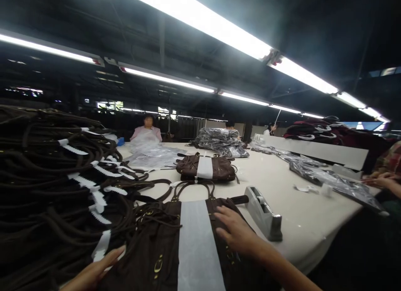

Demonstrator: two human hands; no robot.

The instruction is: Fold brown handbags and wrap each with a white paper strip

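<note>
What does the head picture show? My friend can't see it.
A right hand lies over a soft dark-brown bag with a wide white paper-like strip; the left hand is near its left edge. More dark bags are heaped left; a long grey tape dispenser stands right.

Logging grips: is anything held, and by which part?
Right hand lies open on the brown bag, gripping nothing; whether the left hand holds anything is unclear.

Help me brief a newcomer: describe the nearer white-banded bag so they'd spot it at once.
On the pale table, look between the high pile of dark bags at left and the grey tape dispenser at right. There lies a dark brown bag with a wide white strip down its middle. Unlike the banded bag behind it, this one lies under the person's right hand.
</note>
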